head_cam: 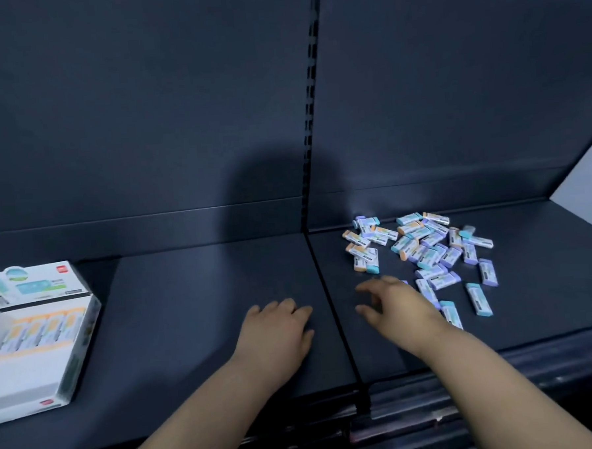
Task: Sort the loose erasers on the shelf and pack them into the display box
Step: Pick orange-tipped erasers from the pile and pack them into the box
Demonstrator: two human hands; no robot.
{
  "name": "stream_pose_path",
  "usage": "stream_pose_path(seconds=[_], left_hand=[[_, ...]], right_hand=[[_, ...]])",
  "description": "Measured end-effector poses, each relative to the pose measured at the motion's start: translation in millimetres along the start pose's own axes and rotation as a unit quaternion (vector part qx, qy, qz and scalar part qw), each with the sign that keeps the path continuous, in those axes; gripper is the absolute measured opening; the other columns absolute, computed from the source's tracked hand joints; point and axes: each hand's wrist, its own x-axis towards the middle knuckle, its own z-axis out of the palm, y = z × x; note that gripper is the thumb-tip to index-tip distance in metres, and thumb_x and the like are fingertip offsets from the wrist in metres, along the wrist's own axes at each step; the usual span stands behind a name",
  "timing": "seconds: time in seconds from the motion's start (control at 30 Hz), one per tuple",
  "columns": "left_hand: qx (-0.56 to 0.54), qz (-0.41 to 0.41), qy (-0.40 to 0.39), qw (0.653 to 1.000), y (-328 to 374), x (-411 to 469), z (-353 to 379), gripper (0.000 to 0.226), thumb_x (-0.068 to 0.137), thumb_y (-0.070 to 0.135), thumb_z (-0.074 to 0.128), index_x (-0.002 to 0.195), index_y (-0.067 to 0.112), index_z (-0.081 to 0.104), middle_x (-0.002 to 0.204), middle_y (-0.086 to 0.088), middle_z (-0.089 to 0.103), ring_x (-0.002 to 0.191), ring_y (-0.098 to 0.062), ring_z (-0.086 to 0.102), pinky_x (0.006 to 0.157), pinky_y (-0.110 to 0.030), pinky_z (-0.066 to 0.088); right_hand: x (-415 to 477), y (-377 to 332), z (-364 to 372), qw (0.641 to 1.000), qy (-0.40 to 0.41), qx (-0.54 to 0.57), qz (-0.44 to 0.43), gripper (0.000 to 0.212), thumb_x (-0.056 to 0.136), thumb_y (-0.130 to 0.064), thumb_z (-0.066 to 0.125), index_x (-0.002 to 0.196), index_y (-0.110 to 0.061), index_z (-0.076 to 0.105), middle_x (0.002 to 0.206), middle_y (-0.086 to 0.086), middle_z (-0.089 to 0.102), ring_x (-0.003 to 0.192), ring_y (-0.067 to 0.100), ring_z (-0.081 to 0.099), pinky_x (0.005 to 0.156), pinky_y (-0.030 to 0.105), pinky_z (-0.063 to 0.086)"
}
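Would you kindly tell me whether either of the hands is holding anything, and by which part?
Nothing is held. The left hand rests on the shelf; the right hand hovers, fingers spread, beside the loose erasers, gripping none.

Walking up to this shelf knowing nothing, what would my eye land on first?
Most likely the scatter of pastel erasers, orange, teal and purple, heaped on the right of the dark shelf. Next, the white display box at far left, with a packed row of orange ones at its back. Between them, the left hand lies on the shelf and the right hand spreads its fingers beside the pile.
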Motion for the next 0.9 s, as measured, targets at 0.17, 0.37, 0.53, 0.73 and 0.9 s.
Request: stream_pose_path(seconds=[0.17, 0.37, 0.53, 0.73, 0.9], left_hand=[[0.012, 0.005, 0.003, 1.000, 10, 8, 6, 0.045, 0.096, 0.043, 0.035, 0.139, 0.029, 0.038, 0.130, 0.004, 0.047, 0.119, -0.020, 0.044, 0.094, -0.032, 0.033], [-0.001, 0.006, 0.004, 1.000, 23, 27, 7, 0.045, 0.096, 0.042, 0.035, 0.140, 0.030, 0.037, 0.130, 0.005, 0.046, 0.119, -0.019, 0.044, 0.093, -0.032, 0.035], [-0.026, -0.016, 0.003, 1.000, 33, 41, 12, 0.045, 0.096, 0.042, 0.036, 0.140, 0.031, 0.036, 0.130, 0.006, 0.045, 0.119, -0.017, 0.042, 0.094, -0.032, 0.035], [-0.033, -0.047, 0.008, 0.998, 46, 71, 6, 0.045, 0.096, 0.042, 0.036, 0.140, 0.032, 0.035, 0.132, 0.004, 0.044, 0.123, -0.018, 0.042, 0.098, -0.032, 0.033], [-0.025, -0.070, 0.004, 0.997, 59, 90, 7, 0.045, 0.096, 0.041, 0.037, 0.140, 0.031, 0.036, 0.134, 0.003, 0.044, 0.123, -0.019, 0.042, 0.098, -0.031, 0.032]], right_hand=[[1, 14, -3, 0.999, 0.031, 0.014, 0.022, 0.038, 0.090, -0.031, 0.057, 0.128, -0.023, 0.054, 0.102, -0.003, 0.046, 0.098, 0.020, 0.058, 0.085, 0.030, 0.048], [21, 36, -19, 0.998, 0.047, 0.022, 0.043, 0.036, 0.091, -0.029, 0.055, 0.126, -0.020, 0.055, 0.112, 0.004, 0.054, 0.101, 0.023, 0.057, 0.088, 0.033, 0.047], [45, 47, -29, 0.999, 0.026, 0.011, 0.039, 0.033, 0.092, -0.028, 0.054, 0.124, -0.019, 0.055, 0.113, 0.007, 0.054, 0.099, 0.024, 0.057, 0.084, 0.032, 0.048], [71, 56, -27, 1.000, -0.001, 0.002, -0.002, 0.041, 0.091, -0.030, 0.055, 0.131, -0.020, 0.052, 0.121, 0.008, 0.053, 0.104, 0.023, 0.057, 0.085, 0.028, 0.044], [87, 56, -21, 1.000, -0.016, -0.010, -0.023, 0.045, 0.090, -0.036, 0.056, 0.132, -0.022, 0.046, 0.129, 0.006, 0.048, 0.110, 0.024, 0.055, 0.088, 0.032, 0.047]])
